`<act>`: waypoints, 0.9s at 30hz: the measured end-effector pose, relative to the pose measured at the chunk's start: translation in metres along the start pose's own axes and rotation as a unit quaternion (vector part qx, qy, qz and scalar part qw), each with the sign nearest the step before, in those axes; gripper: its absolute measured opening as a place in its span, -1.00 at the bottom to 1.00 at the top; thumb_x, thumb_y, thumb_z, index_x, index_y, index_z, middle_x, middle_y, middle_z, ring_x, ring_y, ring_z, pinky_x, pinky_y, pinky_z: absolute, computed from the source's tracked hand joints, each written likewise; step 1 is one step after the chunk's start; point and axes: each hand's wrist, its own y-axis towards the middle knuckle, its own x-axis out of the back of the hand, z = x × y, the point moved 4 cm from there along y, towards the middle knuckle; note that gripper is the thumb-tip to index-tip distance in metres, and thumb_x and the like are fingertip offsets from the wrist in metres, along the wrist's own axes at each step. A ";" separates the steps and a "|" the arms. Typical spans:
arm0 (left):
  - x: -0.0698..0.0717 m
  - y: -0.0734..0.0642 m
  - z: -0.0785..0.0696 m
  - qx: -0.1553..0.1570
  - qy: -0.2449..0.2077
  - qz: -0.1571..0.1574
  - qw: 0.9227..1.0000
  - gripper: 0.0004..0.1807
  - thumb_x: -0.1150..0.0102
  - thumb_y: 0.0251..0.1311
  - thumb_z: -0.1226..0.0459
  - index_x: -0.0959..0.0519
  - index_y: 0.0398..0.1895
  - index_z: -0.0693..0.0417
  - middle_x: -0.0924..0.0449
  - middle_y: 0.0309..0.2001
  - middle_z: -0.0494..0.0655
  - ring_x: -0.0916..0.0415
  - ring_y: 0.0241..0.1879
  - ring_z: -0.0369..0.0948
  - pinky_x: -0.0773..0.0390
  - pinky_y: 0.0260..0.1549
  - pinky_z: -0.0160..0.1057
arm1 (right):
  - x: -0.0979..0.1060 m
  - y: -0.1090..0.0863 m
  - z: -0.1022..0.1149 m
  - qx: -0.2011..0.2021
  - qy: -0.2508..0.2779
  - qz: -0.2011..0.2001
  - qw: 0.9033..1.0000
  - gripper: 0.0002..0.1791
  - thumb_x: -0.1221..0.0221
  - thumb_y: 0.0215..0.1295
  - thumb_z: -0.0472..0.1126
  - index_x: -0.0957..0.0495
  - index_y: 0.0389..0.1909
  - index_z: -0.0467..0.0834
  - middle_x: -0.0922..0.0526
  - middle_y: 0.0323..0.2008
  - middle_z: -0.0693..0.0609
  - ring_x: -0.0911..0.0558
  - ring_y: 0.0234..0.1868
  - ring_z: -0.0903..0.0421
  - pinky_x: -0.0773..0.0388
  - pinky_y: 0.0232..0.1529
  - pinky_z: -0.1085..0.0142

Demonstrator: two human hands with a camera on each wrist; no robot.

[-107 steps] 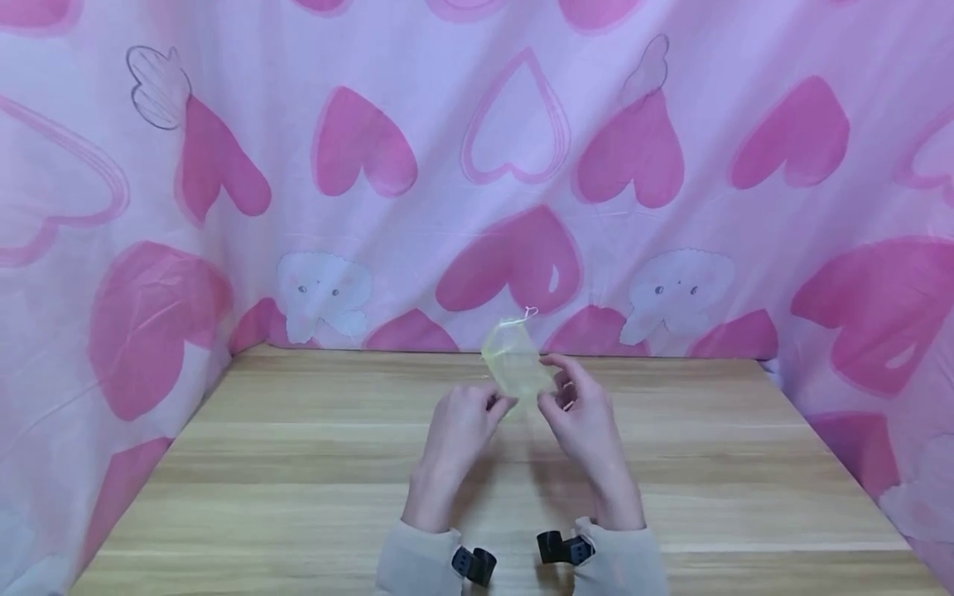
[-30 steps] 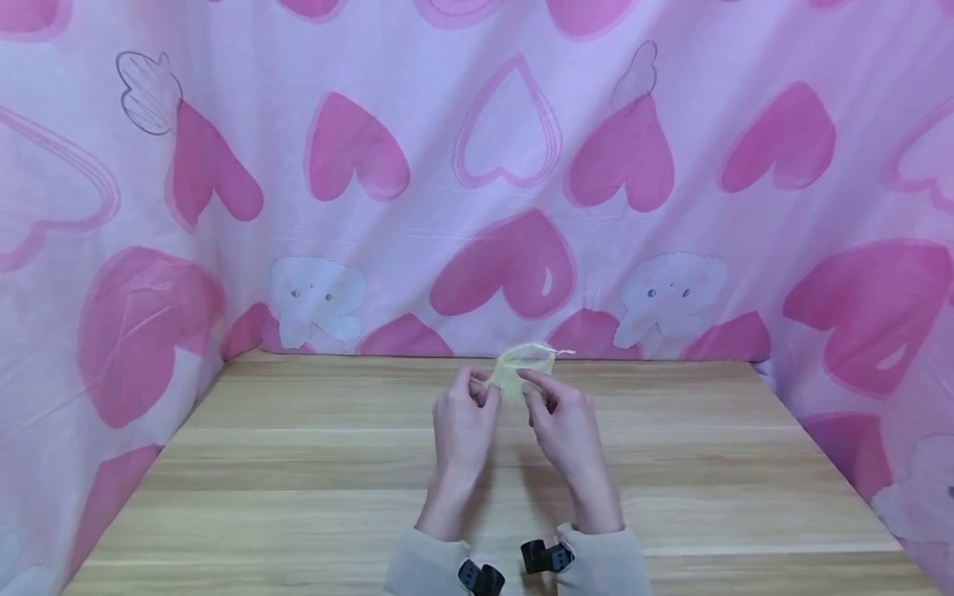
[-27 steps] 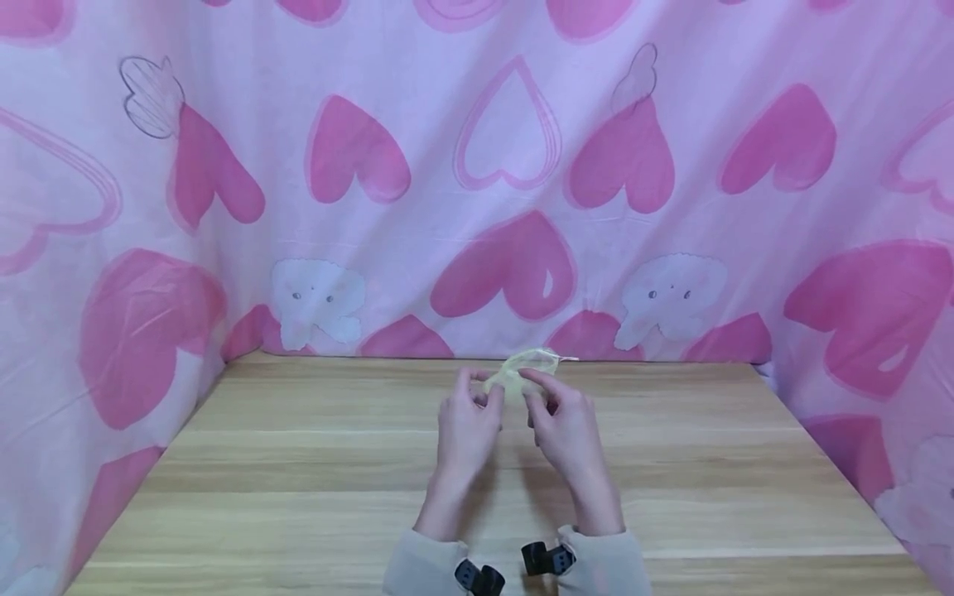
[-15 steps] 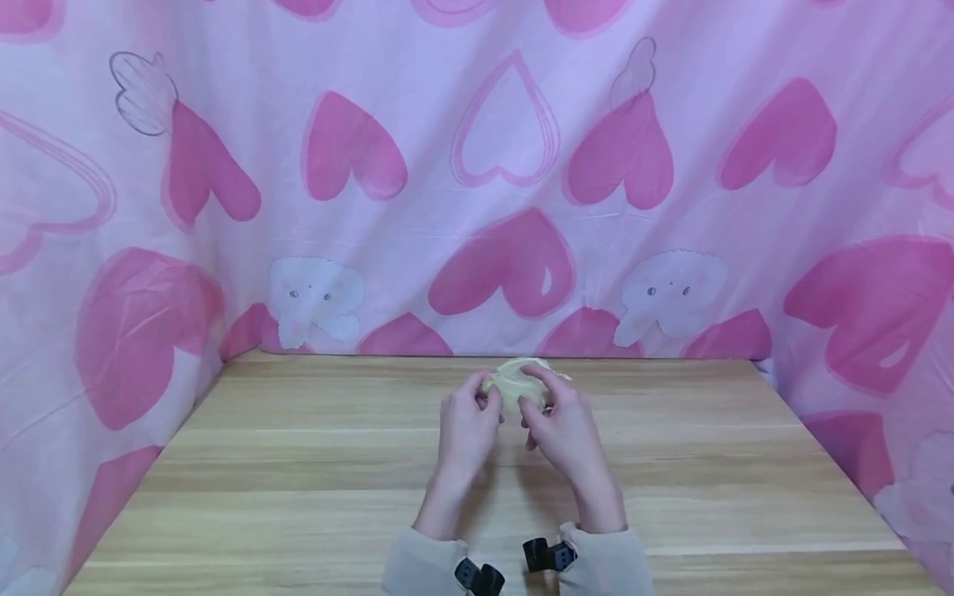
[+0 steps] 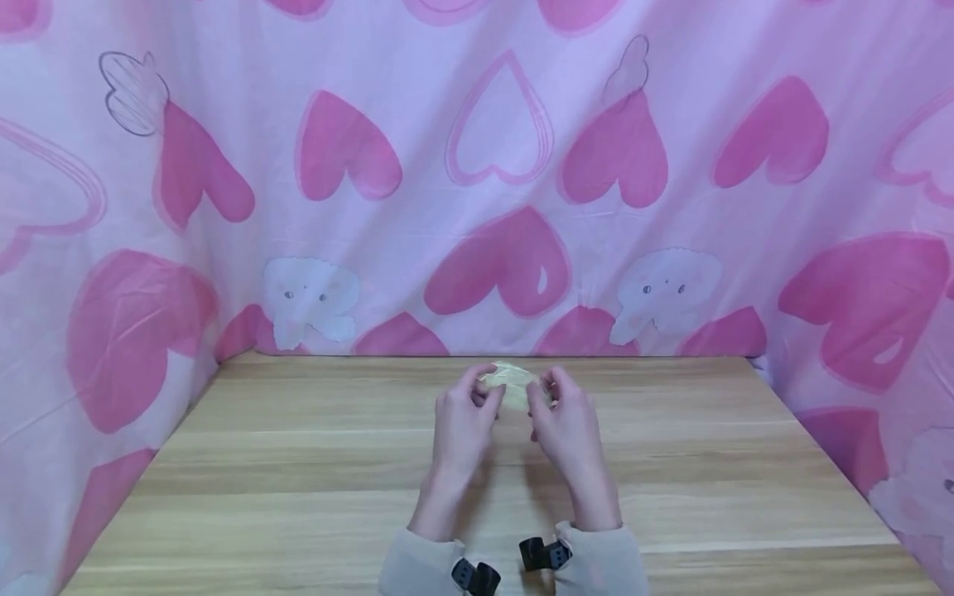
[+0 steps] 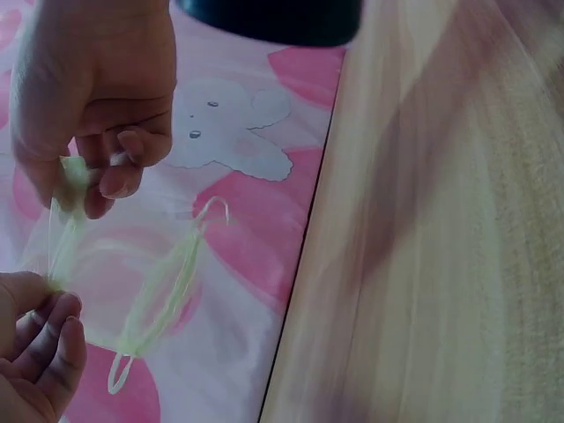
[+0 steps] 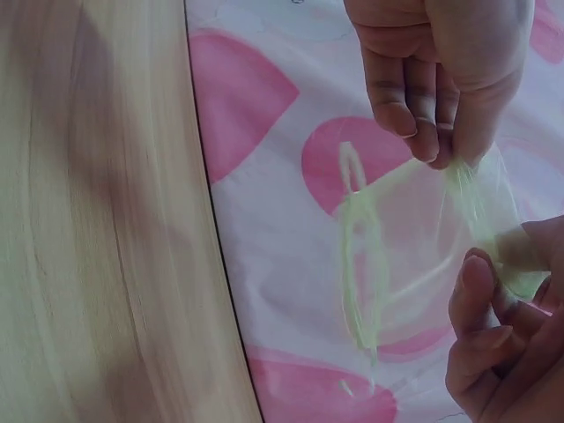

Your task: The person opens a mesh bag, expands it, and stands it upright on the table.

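Between my two hands, above the table, is a small sheer pale yellow-green drawstring bag [image 5: 516, 389]. My left hand [image 5: 464, 422] pinches a bunched fold at one side, thumb against fingers. Opposite it, my right hand [image 5: 562, 422] pinches the same fold. The left wrist view shows the bag's gathered mouth [image 6: 167, 291] hanging away from the fingers, with a thin cord loop at each end. In the right wrist view the see-through bag body [image 7: 410, 256] spreads between that mouth and the pinched fold. Whether anything lies inside the fold cannot be seen.
A light wood-grain table [image 5: 313, 472] lies beneath the hands. Behind it and along both sides hangs a pink curtain [image 5: 417, 215] printed with hearts and white animal figures. Black wrist cameras [image 5: 475, 577] sit at the cuffs of the pale sleeves [image 5: 421, 563].
The bag stood up above the hands with its cord end on top; now it sits lower and bunched between them. The right fingers have shifted their hold on its edge.
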 end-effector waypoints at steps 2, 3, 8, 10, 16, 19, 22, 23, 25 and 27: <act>0.002 0.000 0.000 -0.009 0.010 -0.004 1.000 -0.70 -0.31 0.13 0.45 -0.62 -0.04 0.21 -0.57 -0.57 -0.16 -0.50 -0.62 -0.30 -0.53 -0.61 -0.34 | 0.001 0.000 0.001 0.010 -0.020 -0.007 1.000 -0.89 -0.18 0.25 -0.31 -0.44 -0.41 -0.14 -0.51 -0.59 0.03 -0.48 -0.72 0.17 -0.42 -0.68 0.28; 0.003 0.001 0.000 -0.014 0.018 -0.001 1.000 -0.69 -0.31 0.12 0.46 -0.62 -0.03 0.20 -0.57 -0.56 -0.17 -0.49 -0.60 -0.32 -0.53 -0.59 -0.34 | 0.001 -0.001 0.002 0.017 -0.034 -0.007 0.999 -0.90 -0.21 0.23 -0.30 -0.45 -0.39 -0.13 -0.49 -0.56 0.03 -0.47 -0.67 0.16 -0.41 -0.63 0.27; 0.001 0.001 -0.001 -0.045 0.066 0.070 0.994 -0.64 -0.30 0.15 0.44 -0.58 0.05 0.19 -0.54 -0.53 -0.20 -0.44 -0.56 -0.34 -0.51 -0.53 -0.35 | 0.000 -0.002 0.005 0.084 -0.087 0.014 0.993 -0.81 -0.35 0.23 -0.17 -0.56 -0.22 -0.12 -0.39 -0.46 0.04 -0.37 -0.50 0.11 -0.35 -0.48 0.24; 0.000 0.001 -0.001 -0.052 0.079 0.104 0.990 -0.63 -0.30 0.19 0.41 -0.56 0.09 0.20 -0.53 -0.53 -0.23 -0.43 -0.56 -0.35 -0.50 -0.53 -0.36 | -0.001 -0.002 0.005 0.110 -0.093 0.027 0.989 -0.83 -0.34 0.25 -0.15 -0.60 -0.22 -0.11 -0.41 -0.46 0.07 -0.38 -0.49 0.14 -0.38 -0.48 0.26; -0.001 0.002 0.000 -0.035 0.085 0.141 0.986 -0.61 -0.31 0.22 0.34 -0.56 0.12 0.10 -0.53 -0.53 -0.29 -0.43 -0.57 -0.37 -0.49 -0.54 -0.36 | -0.001 0.000 0.003 0.140 -0.089 0.025 0.986 -0.95 -0.28 0.28 -0.29 -0.60 -0.36 -0.13 -0.47 -0.53 0.13 -0.42 -0.53 0.21 -0.43 -0.50 0.32; 0.002 0.002 -0.001 -0.030 0.084 0.124 0.988 -0.64 -0.32 0.18 0.39 -0.59 0.06 0.12 -0.53 -0.54 -0.28 -0.42 -0.59 -0.37 -0.48 -0.57 -0.36 | 0.000 0.002 0.004 0.153 -0.081 0.001 0.985 -0.89 -0.28 0.23 -0.38 -0.56 -0.41 -0.14 -0.46 -0.56 0.12 -0.41 -0.55 0.22 -0.42 -0.53 0.32; 0.004 0.002 -0.003 -0.034 0.090 0.078 0.992 -0.72 -0.29 0.09 0.47 -0.63 -0.09 0.16 -0.50 -0.59 -0.28 -0.36 -0.64 -0.39 -0.44 -0.62 -0.36 | -0.002 0.001 0.007 0.173 -0.065 -0.010 0.983 -0.84 -0.28 0.19 -0.44 -0.53 -0.44 -0.17 -0.45 -0.56 0.10 -0.41 -0.55 0.21 -0.42 -0.54 0.33; 0.005 0.002 -0.003 -0.037 0.094 0.059 0.993 -0.73 -0.27 0.05 0.49 -0.64 -0.14 0.17 -0.48 -0.62 -0.28 -0.33 -0.66 -0.39 -0.42 -0.64 -0.36 | -0.004 0.001 0.009 0.183 -0.060 -0.010 0.981 -0.84 -0.29 0.17 -0.45 -0.52 -0.44 -0.18 -0.46 -0.56 0.09 -0.41 -0.55 0.20 -0.42 -0.54 0.33; 0.007 0.001 -0.003 -0.041 0.106 0.023 0.993 -0.75 -0.23 -0.02 0.51 -0.63 -0.22 0.16 -0.40 -0.68 -0.31 -0.26 -0.70 -0.40 -0.36 -0.68 -0.35 | -0.008 0.000 0.013 0.202 -0.052 -0.003 0.978 -0.85 -0.28 0.16 -0.47 -0.52 -0.42 -0.22 -0.47 -0.54 0.07 -0.43 -0.53 0.18 -0.44 -0.52 0.33; 0.008 0.001 -0.002 -0.045 0.118 0.003 0.992 -0.74 -0.19 -0.05 0.50 -0.62 -0.24 0.15 -0.33 -0.72 -0.32 -0.20 -0.71 -0.41 -0.31 -0.70 -0.34 | -0.012 -0.002 0.017 0.217 -0.049 0.007 0.975 -0.89 -0.25 0.19 -0.47 -0.52 -0.40 -0.24 -0.47 -0.52 0.05 -0.44 -0.51 0.16 -0.44 -0.50 0.32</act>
